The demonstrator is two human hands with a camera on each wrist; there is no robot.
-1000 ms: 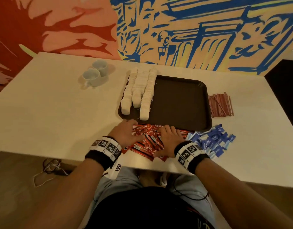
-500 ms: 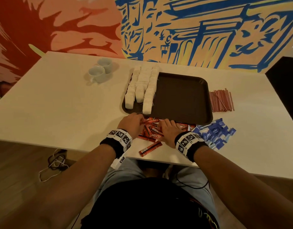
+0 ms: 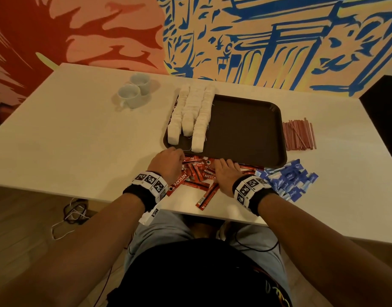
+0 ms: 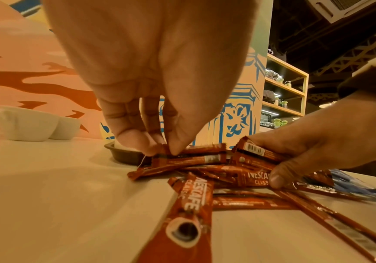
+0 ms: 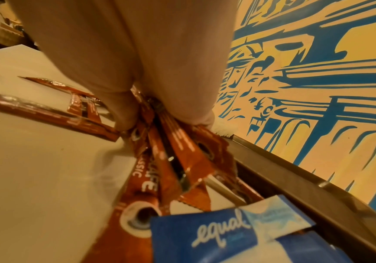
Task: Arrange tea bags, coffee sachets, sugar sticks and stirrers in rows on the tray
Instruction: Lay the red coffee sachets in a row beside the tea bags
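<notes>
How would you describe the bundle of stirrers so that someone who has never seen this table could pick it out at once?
Start at the dark brown tray in the middle of the white table. Just off its right edge, on the bare tabletop, lies the bundle of stirrers. Unlike the blue sugar sachets nearer the person, they are thin, plain reddish sticks lying side by side, with no print.

Counts on the table

Two cups (image 3: 135,91), one tray (image 3: 246,129), three rows of tea bags (image 3: 190,116); sachets, sticks and stirrers too many to count.
</notes>
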